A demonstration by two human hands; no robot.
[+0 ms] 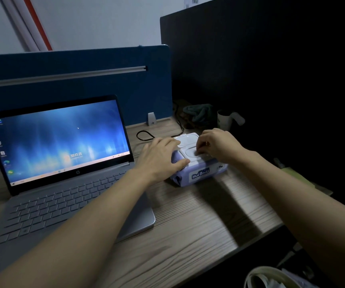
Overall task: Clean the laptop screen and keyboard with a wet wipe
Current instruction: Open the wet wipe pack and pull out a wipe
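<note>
- Lilac plastic wraps the wet-wipe pack (200, 173), which lies on the wood-grain table (198, 221) just right of the open laptop (67, 183); its white flip lid (185, 139) stands open toward the far side.
- Both hands are on the pack, so the step in hand looks like drawing out the first wipe; no wiping of the laptop screen (57, 142) or keyboard (63, 200) has begun.
- Left hand (159, 156) lies flat over the near-left part of the pack, its fingers spread and the thumb pressed against the pack's front, apparently steadying it rather than gripping anything.
- Right hand (217, 146) hovers at the dispensing opening (192, 152) with its fingers curled narrow and pinched together over it; whether they already hold a wipe I cannot tell, since no sheet shows.
- Next move, as I judge it: pinch a wipe's edge and pull upward while the left hand holds the pack down, then carry it to the lit screen.
- Hard to make out: the opening itself is mostly covered by the right fingertips, and the whole right side of the scene is very dark.
- Behind the pack a white mug (224, 120), a dark green cloth (198, 112) and a black cable (146, 135) are only dimly visible; a white bag (271, 277) is cut off at the bottom edge.
</note>
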